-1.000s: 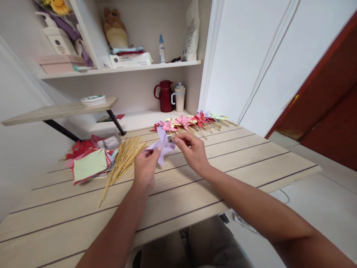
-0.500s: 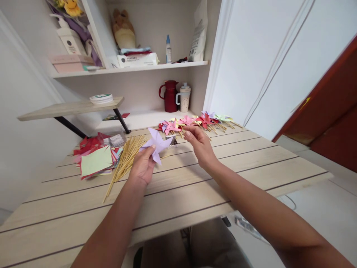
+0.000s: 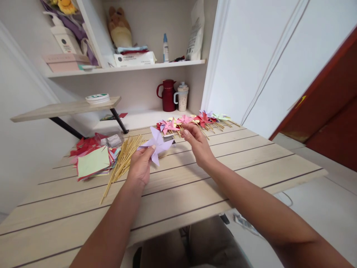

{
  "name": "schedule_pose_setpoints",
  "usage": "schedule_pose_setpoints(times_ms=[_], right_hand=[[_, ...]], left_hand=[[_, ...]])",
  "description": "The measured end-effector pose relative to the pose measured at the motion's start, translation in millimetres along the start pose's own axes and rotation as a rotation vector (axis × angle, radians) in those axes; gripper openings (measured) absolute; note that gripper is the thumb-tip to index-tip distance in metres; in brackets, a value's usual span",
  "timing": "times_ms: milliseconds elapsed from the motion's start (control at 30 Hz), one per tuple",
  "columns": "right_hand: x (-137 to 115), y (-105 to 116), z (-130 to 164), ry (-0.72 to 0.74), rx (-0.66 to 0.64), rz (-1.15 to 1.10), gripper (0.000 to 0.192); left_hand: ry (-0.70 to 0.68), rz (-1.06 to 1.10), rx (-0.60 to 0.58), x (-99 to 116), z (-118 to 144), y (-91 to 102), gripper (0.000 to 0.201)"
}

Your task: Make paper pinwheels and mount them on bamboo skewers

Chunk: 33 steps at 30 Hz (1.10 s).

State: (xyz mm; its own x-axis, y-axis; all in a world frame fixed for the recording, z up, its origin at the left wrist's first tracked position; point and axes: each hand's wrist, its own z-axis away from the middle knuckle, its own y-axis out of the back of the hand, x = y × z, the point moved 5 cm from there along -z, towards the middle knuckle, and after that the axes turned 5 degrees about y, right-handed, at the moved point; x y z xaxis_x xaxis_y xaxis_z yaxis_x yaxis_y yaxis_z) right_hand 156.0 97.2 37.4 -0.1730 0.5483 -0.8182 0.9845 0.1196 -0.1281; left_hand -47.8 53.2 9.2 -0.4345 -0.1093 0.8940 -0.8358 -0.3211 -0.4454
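Lilac pinwheel (image 3: pixel 157 144) pinched in left hand (image 3: pixel 140 166), seemingly above table (image 3: pixel 251 156).

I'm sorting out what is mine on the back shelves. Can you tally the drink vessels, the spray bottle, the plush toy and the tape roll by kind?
Red jug: 1
Lidded cup: 1
Spray bottle: 1
Plush toy: 1
Tape roll: 1
Total: 5

Lilac paper pinwheel (image 3: pixel 156 144), apparently stickless, above table.
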Motion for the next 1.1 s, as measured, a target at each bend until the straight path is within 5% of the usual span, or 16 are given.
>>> schedule_pose_setpoints(times_ms=[167,300,500,833,1100], right_hand=[[-0.2,3.1,-1.7,-0.037,0.044,-0.034,0.035],[3.2,2.7,-1.9,-0.132,0.038,-0.031,0.038],[9.2,-3.7,-0.7,-0.238,-0.077,-0.137,0.059],[15.7,-16.9,6.6,-0.400,-0.296,-0.294,0.073],[11.4,-18.6,9.3,-0.346,-0.366,-0.161,0.048]], left_hand=[[-0.158,-0.028,0.036,8.2,-2.4,3.5,0.032],[-0.091,-0.148,-0.040,-3.9,2.3,-6.0,0.032],[-0.095,-0.349,-0.210,-14.5,17.5,-26.1,0.029],[-0.081,-0.237,-0.162,-7.0,13.6,-18.7,0.034],[-0.111,-0.347,-0.202,-5.3,19.0,-25.1,0.033]])
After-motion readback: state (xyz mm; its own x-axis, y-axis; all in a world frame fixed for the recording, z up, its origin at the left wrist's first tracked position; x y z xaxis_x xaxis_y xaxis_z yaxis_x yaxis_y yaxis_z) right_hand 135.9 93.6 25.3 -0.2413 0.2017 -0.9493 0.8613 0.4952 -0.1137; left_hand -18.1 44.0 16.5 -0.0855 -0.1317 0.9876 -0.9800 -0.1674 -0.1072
